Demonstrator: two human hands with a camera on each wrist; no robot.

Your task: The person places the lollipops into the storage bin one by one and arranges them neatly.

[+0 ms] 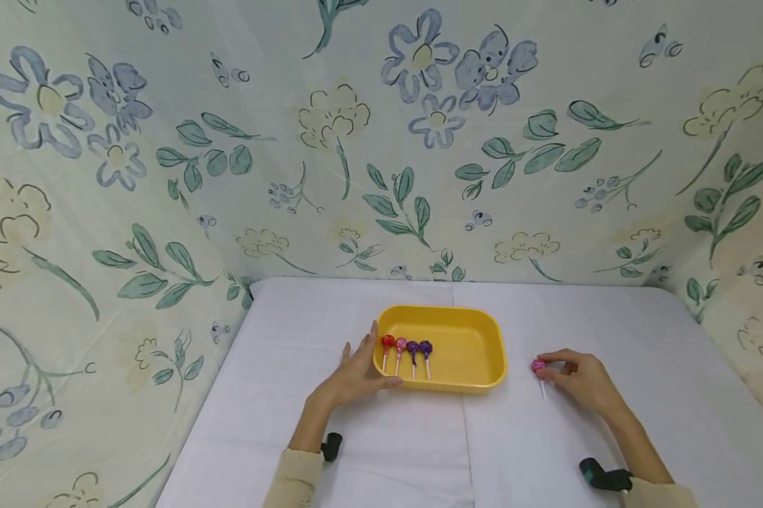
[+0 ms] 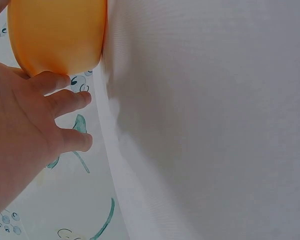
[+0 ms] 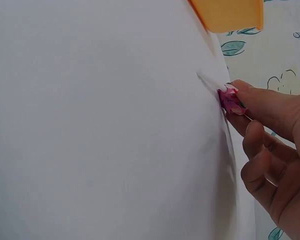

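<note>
A yellow tray (image 1: 464, 353) stands on the white-covered table. Several wrapped lollipops lie side by side at its left end: a red one (image 1: 388, 341), a pink one (image 1: 401, 344) and purple ones (image 1: 425, 348). My left hand (image 1: 359, 370) holds the tray's near left corner, thumb at the front edge; in the left wrist view its other fingers (image 2: 72, 102) spread beside the tray's end. To the tray's right, my right hand (image 1: 578, 377) pinches a pink lollipop (image 3: 232, 101) by its wrapped head between thumb and fingertips, its white stick pointing away from the palm.
The white cloth (image 1: 521, 451) covers the table around the tray. A flower-printed curtain (image 1: 356, 176) rises behind the far edge and along both sides. Black camera mounts sit at the left wrist (image 1: 332, 447) and the right wrist (image 1: 603, 476).
</note>
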